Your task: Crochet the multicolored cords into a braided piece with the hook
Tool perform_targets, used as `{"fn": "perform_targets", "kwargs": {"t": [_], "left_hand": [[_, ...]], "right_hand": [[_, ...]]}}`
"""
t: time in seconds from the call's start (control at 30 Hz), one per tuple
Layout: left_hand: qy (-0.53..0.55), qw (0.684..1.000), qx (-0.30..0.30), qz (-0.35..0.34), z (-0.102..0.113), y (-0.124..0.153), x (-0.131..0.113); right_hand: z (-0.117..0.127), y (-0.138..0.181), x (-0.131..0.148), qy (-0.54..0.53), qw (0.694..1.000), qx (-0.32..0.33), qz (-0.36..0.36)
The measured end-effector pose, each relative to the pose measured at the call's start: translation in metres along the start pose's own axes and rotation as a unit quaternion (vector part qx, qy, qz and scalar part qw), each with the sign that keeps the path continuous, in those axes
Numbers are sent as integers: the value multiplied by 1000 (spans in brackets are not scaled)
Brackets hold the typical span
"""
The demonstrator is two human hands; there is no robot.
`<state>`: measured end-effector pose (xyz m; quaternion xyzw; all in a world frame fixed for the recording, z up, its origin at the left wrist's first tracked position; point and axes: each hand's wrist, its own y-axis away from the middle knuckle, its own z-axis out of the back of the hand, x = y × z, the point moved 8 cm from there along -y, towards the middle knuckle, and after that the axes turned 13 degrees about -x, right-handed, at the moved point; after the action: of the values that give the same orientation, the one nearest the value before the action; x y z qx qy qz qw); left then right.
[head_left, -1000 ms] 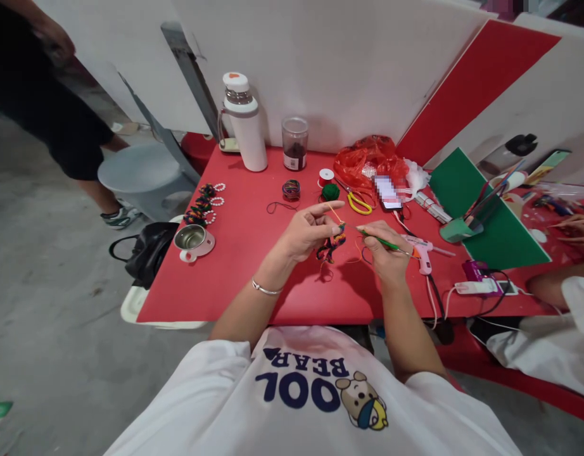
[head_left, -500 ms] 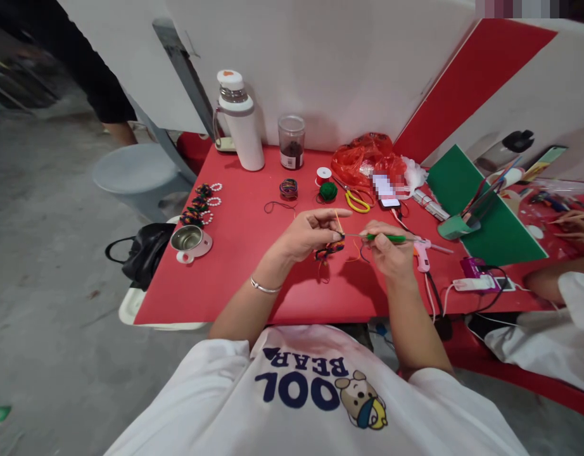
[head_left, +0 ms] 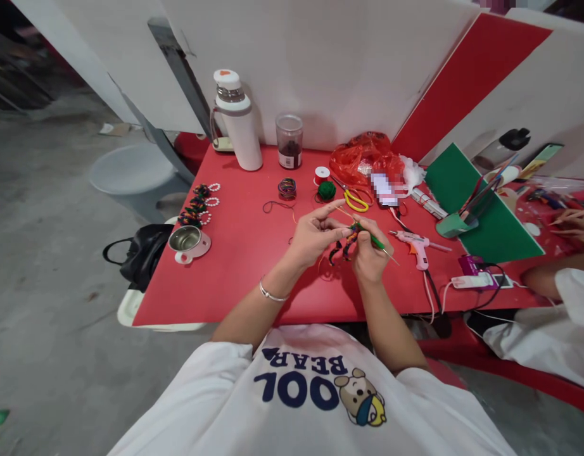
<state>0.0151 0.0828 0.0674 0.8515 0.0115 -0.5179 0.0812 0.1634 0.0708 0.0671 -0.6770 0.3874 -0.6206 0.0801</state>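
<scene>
Over the red table (head_left: 235, 266), my left hand (head_left: 315, 237) pinches a multicoloured braided cord piece (head_left: 342, 248) that hangs between both hands. My right hand (head_left: 369, 253) is closed round a green-handled hook tool (head_left: 378, 243) whose tip points at the cord. The two hands touch at the cord. An orange thread (head_left: 340, 212) runs up from my left fingers.
At the back stand a white flask (head_left: 237, 123) and a clear jar (head_left: 289, 140). Thread spools (head_left: 325, 189), yellow scissors (head_left: 356, 202), a phone (head_left: 383, 189), a red bag (head_left: 363, 158) and a glue gun (head_left: 415, 242) lie nearby. A metal cup (head_left: 187, 239) and finished pieces (head_left: 197, 204) are on the left. Another person's hands (head_left: 574, 225) work at the right.
My right hand has moved left to meet the left hand, and the hook now tilts down to the right. The person at far left has gone out of view.
</scene>
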Motion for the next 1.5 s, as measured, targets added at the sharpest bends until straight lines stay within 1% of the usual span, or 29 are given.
{"fn": "perform_targets", "kwargs": {"t": [0.1,0.17,0.23,0.33,0.4,0.53,0.63,0.73,0.9,0.97,1.03,1.07,1.13,1.2,1.23,1.27,1.33,1.4,1.5], "left_hand": [[6,999,11,36,1,1,1],[-3,998,38,52,2,2,0],[-27,997,60,51,4,2,-4],[-74,995,60,19,10,0,-14],[-92,994,61,0,12,0,-18],[-102,992,69,-18,11,1,-21],[-127,990,60,-29,12,0,-20],[-160,986,32,-44,15,-3,-22],[-197,978,-11,-71,20,-5,-26],[-205,975,-23,-81,22,-5,-26],[-205,974,-40,-84,25,-7,-25],[-200,975,-51,-84,26,-7,-25],[-179,979,-67,-76,29,-9,-25],[-138,988,-59,-45,28,-10,-23],[-112,993,-45,-19,27,-10,-21],[-84,996,-26,13,25,-9,-19],[-35,996,12,79,20,-7,-13],[-8,991,42,128,17,-4,-8],[2,987,55,154,18,-3,-5]], "right_hand": [[-2,2,-23,-58,992,13,-110],[-4,0,-33,-74,982,41,-169],[-6,-7,-36,-95,970,86,-208],[-10,-22,-29,-114,948,180,-238],[-11,-31,-23,-125,933,225,-250],[-13,-43,-14,-120,910,293,-268],[-13,-47,-8,-101,904,322,-264],[-12,-49,-2,-83,911,327,-239],[-11,-48,5,-70,928,306,-200],[-12,-45,8,-58,931,311,-182],[-14,-44,13,-19,938,320,-128],[-14,-43,18,7,944,321,-81],[-15,-39,30,48,947,314,40],[-14,-30,42,62,942,292,157],[-12,-24,44,66,938,275,198],[-10,-19,44,72,937,257,224],[-5,-12,39,82,942,222,238],[-2,-8,35,80,946,203,238],[-1,-7,38,79,940,198,266]]}}
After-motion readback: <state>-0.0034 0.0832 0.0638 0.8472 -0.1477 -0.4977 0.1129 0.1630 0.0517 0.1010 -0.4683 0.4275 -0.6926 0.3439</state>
